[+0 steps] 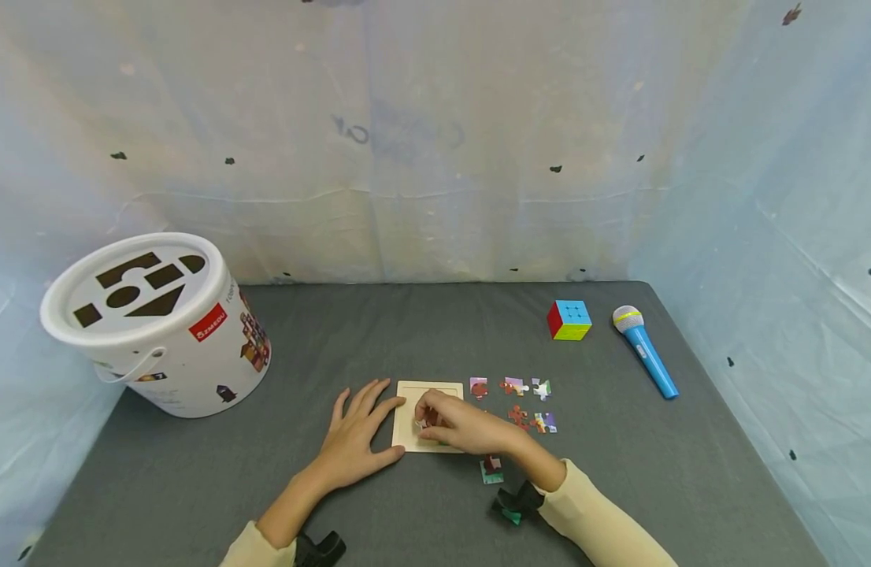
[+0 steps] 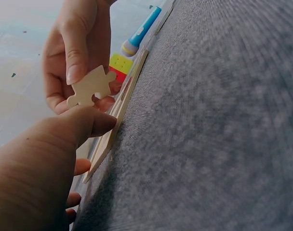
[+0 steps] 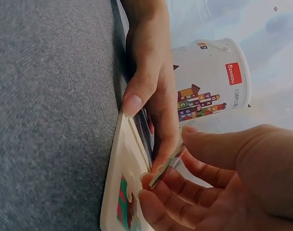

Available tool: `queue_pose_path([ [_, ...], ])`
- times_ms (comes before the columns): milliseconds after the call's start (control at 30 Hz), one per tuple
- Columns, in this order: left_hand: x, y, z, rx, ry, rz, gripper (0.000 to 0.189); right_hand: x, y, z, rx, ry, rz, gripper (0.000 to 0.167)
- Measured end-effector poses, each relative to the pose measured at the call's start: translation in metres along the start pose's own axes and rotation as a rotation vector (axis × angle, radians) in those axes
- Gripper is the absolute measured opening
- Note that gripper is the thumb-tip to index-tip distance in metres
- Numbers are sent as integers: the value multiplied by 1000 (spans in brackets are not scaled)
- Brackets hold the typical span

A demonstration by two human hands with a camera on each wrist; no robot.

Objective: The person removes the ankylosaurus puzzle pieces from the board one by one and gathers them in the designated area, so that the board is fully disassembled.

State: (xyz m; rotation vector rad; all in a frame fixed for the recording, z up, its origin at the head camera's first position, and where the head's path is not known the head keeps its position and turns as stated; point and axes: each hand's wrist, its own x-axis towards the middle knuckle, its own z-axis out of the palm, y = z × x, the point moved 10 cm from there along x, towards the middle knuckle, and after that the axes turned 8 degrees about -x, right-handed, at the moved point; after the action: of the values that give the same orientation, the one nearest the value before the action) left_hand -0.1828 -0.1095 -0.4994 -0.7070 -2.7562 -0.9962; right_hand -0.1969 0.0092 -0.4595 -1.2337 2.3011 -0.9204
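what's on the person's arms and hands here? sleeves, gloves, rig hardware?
Both hands are bare: no gloves, rings or watch visible. The left hand and right hand come out of long, pale cream sleeves, the left sleeve pushed further up the forearm than the right sleeve. A black clamp-like mount sits by each wrist: left mount, right mount, the latter with a small teal part.

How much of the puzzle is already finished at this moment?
Done: at least one coloured piece sits in the wooden puzzle tray. In hand: the right hand pinches a jigsaw piece over it; the left hand steadies it. Left: about six loose pieces on the grey table.
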Motion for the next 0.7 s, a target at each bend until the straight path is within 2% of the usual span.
queue_pose_path([
  [233,0,1,-1,9,3,2,69,-9,-1,-6,9,13,-3,15],
  [467,-1,0,-1,24,5,-1,70,-27,9,-25,108,143,21,15],
  [700,-1,1,-1,11,8,4,69,-52,25,-37,99,239,92,10],
])
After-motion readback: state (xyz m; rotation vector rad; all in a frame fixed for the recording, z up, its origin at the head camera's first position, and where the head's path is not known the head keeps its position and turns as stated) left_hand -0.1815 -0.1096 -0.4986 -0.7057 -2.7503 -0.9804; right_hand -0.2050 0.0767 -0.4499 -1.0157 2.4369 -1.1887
